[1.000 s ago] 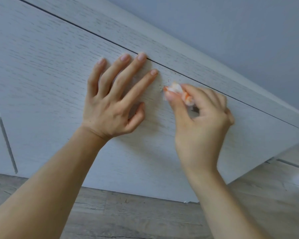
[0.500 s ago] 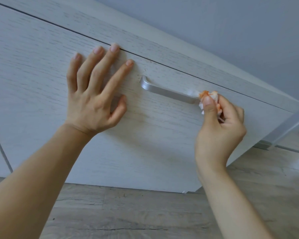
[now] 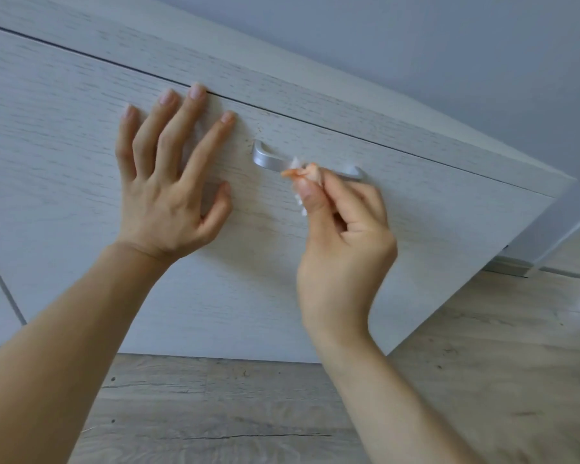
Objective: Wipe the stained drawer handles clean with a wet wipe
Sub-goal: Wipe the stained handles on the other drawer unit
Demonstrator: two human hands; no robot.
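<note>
Half a second earlier your right hand (image 3: 344,236) had pinched the crumpled, orange-stained wet wipe (image 3: 298,174) at the right end of the brushed silver metal drawer handle (image 3: 268,159); at this moment the wipe sat near the middle of the bar, so you had drawn it back leftward along the metal. A second before, the wipe had been over the handle's left end, which suggests you were working back and forth in strokes and not just making one pass. The bare left stretch of the bar looked clean and bright, though a few dark specks showed on the pale wood-grain drawer front (image 3: 81,155) just beside the handle's left foot. I judged this handle nearly done, with the wipe already heavily soiled.

Your right hand was clenched around the wipe, thumb and curled fingers squeezing it against the front of the bar, wrist angled up from below and slightly blurred. Your left hand (image 3: 168,185) held nothing: it lay flat and spread on the drawer front, well left of the handle, fingertips reaching the dark seam above the drawer, seemingly bracing the drawer shut. Both forearms rose from the bottom of the view over the grey wood-plank floor (image 3: 248,413).
</note>
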